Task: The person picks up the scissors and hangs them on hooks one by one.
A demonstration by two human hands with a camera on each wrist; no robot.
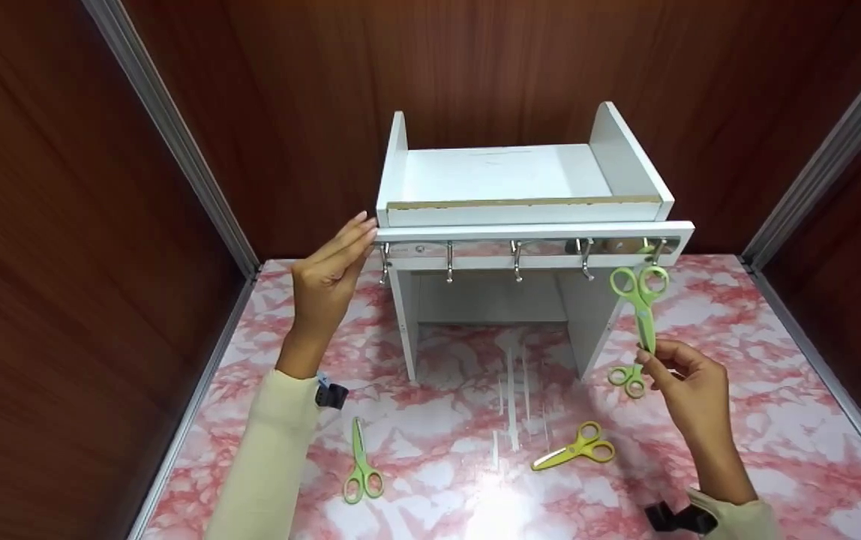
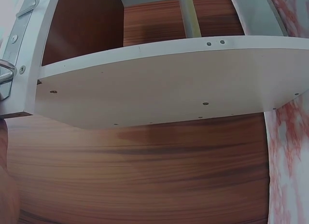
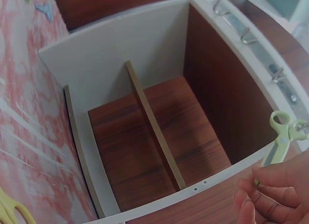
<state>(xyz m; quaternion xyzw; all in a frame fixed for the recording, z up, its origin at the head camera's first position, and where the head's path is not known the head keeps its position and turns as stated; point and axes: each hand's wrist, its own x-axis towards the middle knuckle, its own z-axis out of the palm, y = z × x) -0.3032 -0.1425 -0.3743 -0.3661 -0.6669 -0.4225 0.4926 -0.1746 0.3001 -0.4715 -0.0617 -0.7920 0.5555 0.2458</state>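
Observation:
My right hand [image 1: 689, 386] pinches a pair of green scissors [image 1: 645, 319] by the blade end, handles up. In the head view the handle loops overlap the lower end of the rightmost hook [image 1: 657, 251]; the right wrist view shows that hook's tip at one loop of the scissors [image 3: 280, 144]. The hook rail [image 1: 475, 249] runs along the front of a white shelf unit [image 1: 505, 214]. Fingers of my left hand [image 1: 329, 277], fairly straight, touch the rail board's left end. Just behind my right fingers, the loops of another green pair of scissors [image 1: 629, 381] show on the table, its blades hidden.
Yellow scissors [image 1: 574, 448] lie on the marbled table [image 1: 430, 442] at front right, and a green pair of scissors [image 1: 361, 465] at front left. Several bare hooks line the rail. Brown panels [image 1: 310, 90] with metal edge strips [image 1: 175, 135] enclose the table.

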